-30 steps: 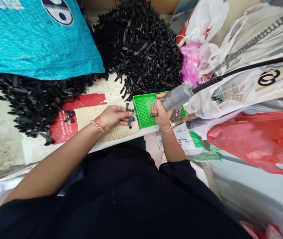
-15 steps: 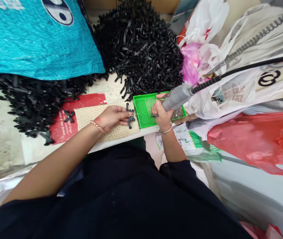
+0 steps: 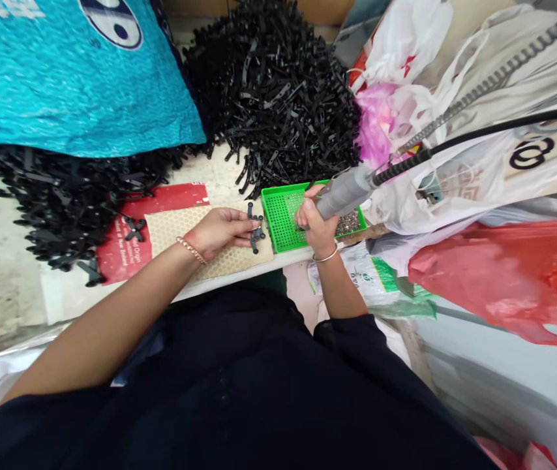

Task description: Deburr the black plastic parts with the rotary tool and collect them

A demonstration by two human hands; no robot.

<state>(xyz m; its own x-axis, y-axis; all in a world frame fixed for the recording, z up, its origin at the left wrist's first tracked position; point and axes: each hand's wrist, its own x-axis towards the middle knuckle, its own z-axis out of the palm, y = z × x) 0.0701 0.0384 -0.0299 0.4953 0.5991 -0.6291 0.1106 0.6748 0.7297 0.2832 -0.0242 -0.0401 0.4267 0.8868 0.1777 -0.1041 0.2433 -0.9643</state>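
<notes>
My left hand (image 3: 228,230) is closed, thumb and fingers pinching a black plastic piece of crossed arms (image 3: 255,228) over the honeycomb-patterned mat (image 3: 200,225). My right hand (image 3: 316,222) wraps round a grey electric screwdriver (image 3: 344,192), which slants up to the right over the green perforated tray (image 3: 278,245). The screwdriver's tip is hidden behind my fingers. Small metal screws (image 3: 351,224) lie heaped in the tray's right end, beside my right hand.
A big heap of black plastic arms (image 3: 278,98) rises behind the tray, another heap (image 3: 58,202) at left below a blue bag (image 3: 77,78). One crossed piece (image 3: 134,228) lies on red card. Plastic bags (image 3: 494,274) crowd the right, under a black cable (image 3: 484,134) and coiled spring.
My right hand and the screwdriver have shifted very slightly left. My left hand still pinches the black crossed piece in nearly the same place.
</notes>
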